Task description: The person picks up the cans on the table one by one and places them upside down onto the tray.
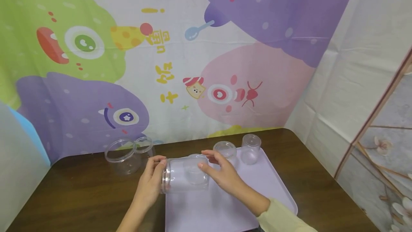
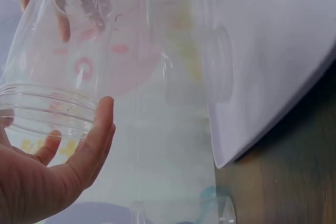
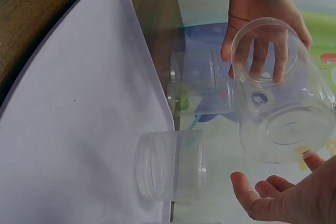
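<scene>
A large clear jar (image 1: 180,176) lies sideways in the air above the lilac tray (image 1: 206,212), its ringed mouth toward the left. My left hand (image 1: 149,182) grips it around the mouth; in the left wrist view the fingers of that hand (image 2: 58,182) curve round the ringed rim. At the base end is my right hand (image 1: 226,176), thumb and fingers spread. In the right wrist view, a fingertip of this hand (image 3: 294,198) touches or nearly touches the jar's base (image 3: 294,127), and the other fingers are loosely bent beside it.
Two clear containers, a wide one (image 1: 123,160) and a narrower one (image 1: 145,146), stand on the brown table (image 1: 77,192) at the back left. A short jar (image 1: 225,149) and a taller one (image 1: 251,149) are at the tray's back edge. Another clear shape shows through the held jar.
</scene>
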